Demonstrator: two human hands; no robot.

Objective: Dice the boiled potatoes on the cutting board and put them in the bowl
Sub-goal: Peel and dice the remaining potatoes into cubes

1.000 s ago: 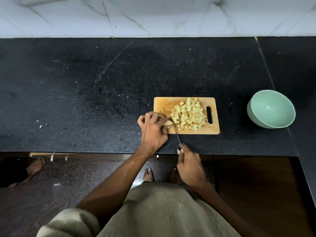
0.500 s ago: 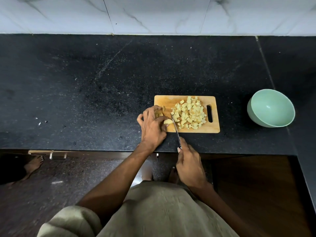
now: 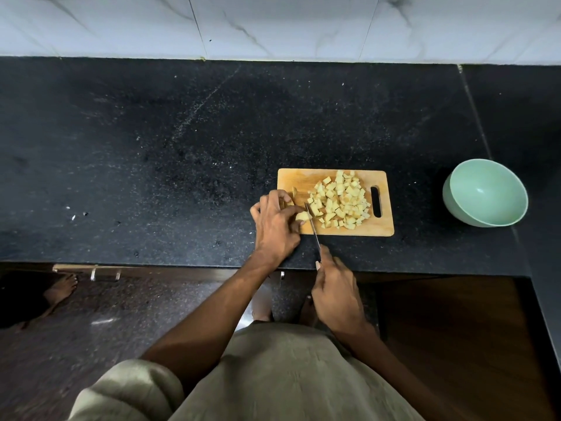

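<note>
Speckled black counter point(image 3: 182, 147): rectangular wooden board point(image 3: 379, 229), pale potato cubes point(image 3: 340, 202), round bowl point(image 3: 485, 192).

Diced potato point(image 3: 341, 202) is heaped on the cutting board point(image 3: 376, 227), right of the knife point(image 3: 312, 227). The bowl point(image 3: 485, 192) is set well right of the board on the counter point(image 3: 151, 162).

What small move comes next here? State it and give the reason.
Probably press the knife down through the potato piece that the left hand holds at the cutting board's near-left corner. The right hand grips the handle, the blade lies beside that uncut piece, and the green bowl looks empty while the diced pile remains on the board.
</note>
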